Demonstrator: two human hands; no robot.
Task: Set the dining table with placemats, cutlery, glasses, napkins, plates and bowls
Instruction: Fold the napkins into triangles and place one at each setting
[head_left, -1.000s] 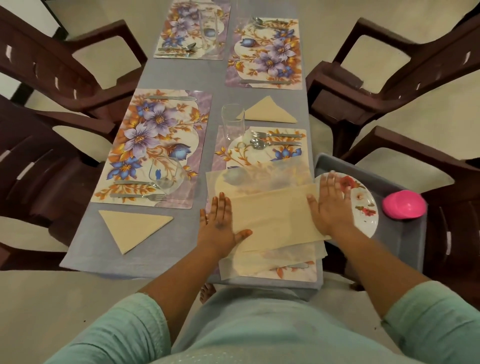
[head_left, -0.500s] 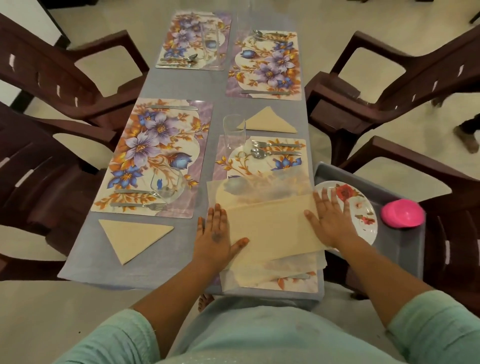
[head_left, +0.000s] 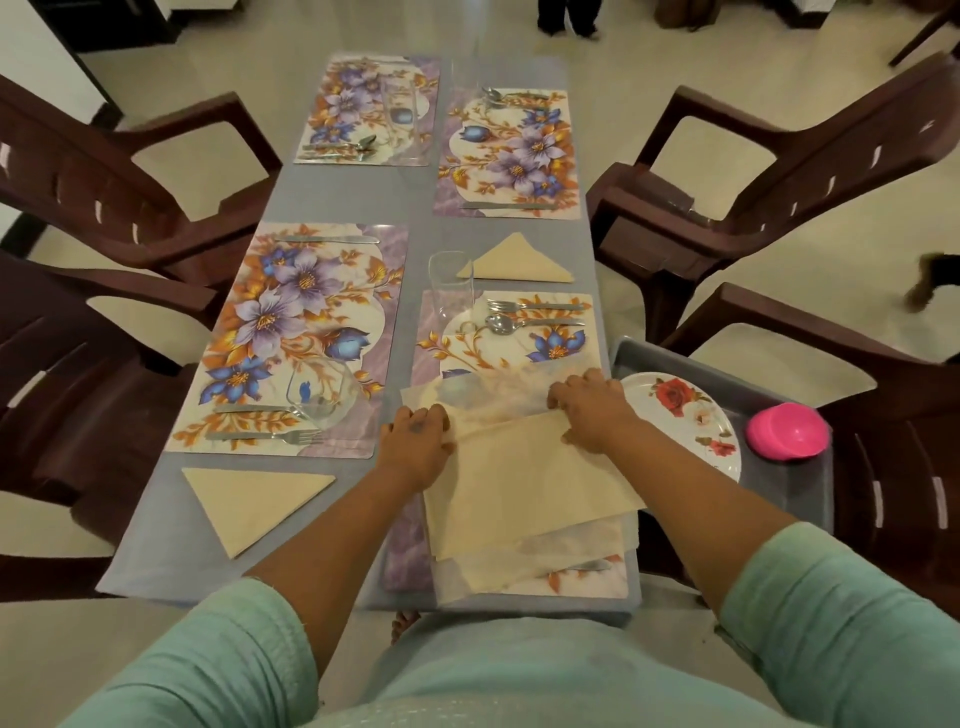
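A cream napkin lies on thin translucent sheets over the near right placemat. My left hand grips the napkin's far left corner with curled fingers. My right hand grips its far right corner the same way. Two folded triangular napkins lie on the grey table: one at near left, one at centre right. A fork and spoon and a tall glass sit at the near right setting.
Three more floral placemats carry cutlery and glasses, with a round glass on the near left one. A grey tray on the right holds a flowered plate and a pink bowl. Brown plastic chairs flank the table.
Both hands slid from lying flat on the napkin's sides up to its far edge, and their fingers curled onto the corners.
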